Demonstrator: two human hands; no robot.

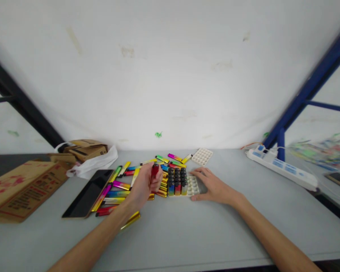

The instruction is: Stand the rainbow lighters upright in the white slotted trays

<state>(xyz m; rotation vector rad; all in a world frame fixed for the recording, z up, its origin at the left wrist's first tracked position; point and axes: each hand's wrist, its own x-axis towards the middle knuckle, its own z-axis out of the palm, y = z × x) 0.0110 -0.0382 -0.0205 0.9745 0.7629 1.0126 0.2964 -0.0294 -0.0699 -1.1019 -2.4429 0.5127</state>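
A red lighter [155, 170] is in my left hand [147, 181], fingers curled round it, above the loose lighters and just left of the white holed tray [193, 185]. Three rows of lighters [177, 181] with black tops stand upright in the tray's left part. Bare holes show in its right part. My right hand [211, 185] spans the tray's right end, thumb at the near side and fingers at the far side. Many bright metallic lighters [121, 185] lie scattered to the left, partly hidden behind my left hand and forearm.
A second white holed tray [202, 156] lies behind. At left are a black tablet-like slab [87, 194], a cardboard box [25, 189], an opened carton [86, 150] and a white bag [99, 162]. A white power strip [283, 169] runs along the right, by a blue frame [308, 83].
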